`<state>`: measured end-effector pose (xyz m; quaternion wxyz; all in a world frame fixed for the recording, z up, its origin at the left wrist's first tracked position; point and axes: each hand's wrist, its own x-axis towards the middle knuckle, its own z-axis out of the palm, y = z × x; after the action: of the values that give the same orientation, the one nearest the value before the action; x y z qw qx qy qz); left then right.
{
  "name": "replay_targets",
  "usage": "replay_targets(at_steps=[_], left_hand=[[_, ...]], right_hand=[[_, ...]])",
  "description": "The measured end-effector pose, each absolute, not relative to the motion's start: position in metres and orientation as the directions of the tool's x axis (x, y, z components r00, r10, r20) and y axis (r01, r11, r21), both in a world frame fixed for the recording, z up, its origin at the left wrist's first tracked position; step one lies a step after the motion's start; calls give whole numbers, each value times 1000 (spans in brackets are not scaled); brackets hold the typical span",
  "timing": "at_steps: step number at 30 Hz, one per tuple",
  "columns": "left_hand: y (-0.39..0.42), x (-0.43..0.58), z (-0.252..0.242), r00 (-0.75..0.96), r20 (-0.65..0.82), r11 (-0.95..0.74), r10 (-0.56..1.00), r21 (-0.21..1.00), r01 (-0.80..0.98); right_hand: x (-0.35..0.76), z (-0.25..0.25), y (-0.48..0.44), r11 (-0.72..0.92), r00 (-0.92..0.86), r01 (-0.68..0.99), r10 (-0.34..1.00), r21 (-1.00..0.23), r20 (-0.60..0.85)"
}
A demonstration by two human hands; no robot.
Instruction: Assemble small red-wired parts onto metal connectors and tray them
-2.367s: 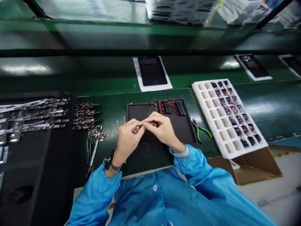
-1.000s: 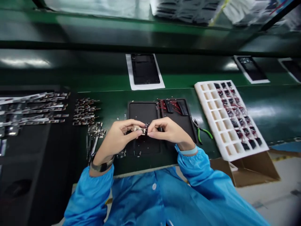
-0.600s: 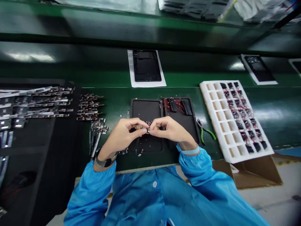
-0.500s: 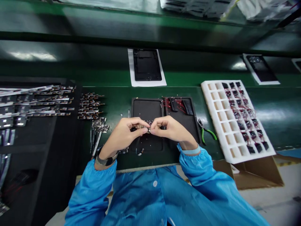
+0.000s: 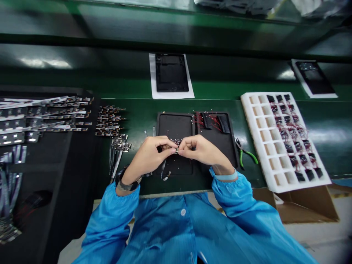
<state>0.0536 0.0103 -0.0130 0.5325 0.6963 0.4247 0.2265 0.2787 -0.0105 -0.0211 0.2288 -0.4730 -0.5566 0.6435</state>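
My left hand (image 5: 151,154) is closed in a pinch, thumb against forefinger, on a small electronic part (image 5: 176,150). Thumb and forefinger of my right hand (image 5: 202,149) are pressed together at the other side of this part. The fingertips almost meet, hiding most of it. Both hands hover over a black tray (image 5: 176,124), where many tiny pale pieces (image 5: 175,141) lie scattered just behind the fingers. Below my left hand a dark flex cable (image 5: 166,176) with a light end shows; I cannot tell whether it joins the held part.
Right of the tray, another black tray (image 5: 216,146) bears black parts with red wires (image 5: 224,124). Green-handled pliers (image 5: 244,156) and a white foam tray (image 5: 251,121) lie further right. Circuit boards (image 5: 111,121) are piled at left. A tablet-like panel (image 5: 172,75) rests behind.
The view has shifted slightly, so the bench things appear further right. Both hands keep their pinch at the small part, with only slight finger movement.
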Motion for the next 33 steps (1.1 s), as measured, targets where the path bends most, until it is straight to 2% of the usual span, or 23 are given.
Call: replay_targets(at_steps=[20,33], left_hand=[[18,50,-17,553,-200,70,809,966,247],[19,49,-19,580,-248,179,776,968,175]], right_hand=[[277,-18,-14,-260,-422,252,837,-932,-348],[279,-20,-15,-213,-446,174,854,-961,-270]])
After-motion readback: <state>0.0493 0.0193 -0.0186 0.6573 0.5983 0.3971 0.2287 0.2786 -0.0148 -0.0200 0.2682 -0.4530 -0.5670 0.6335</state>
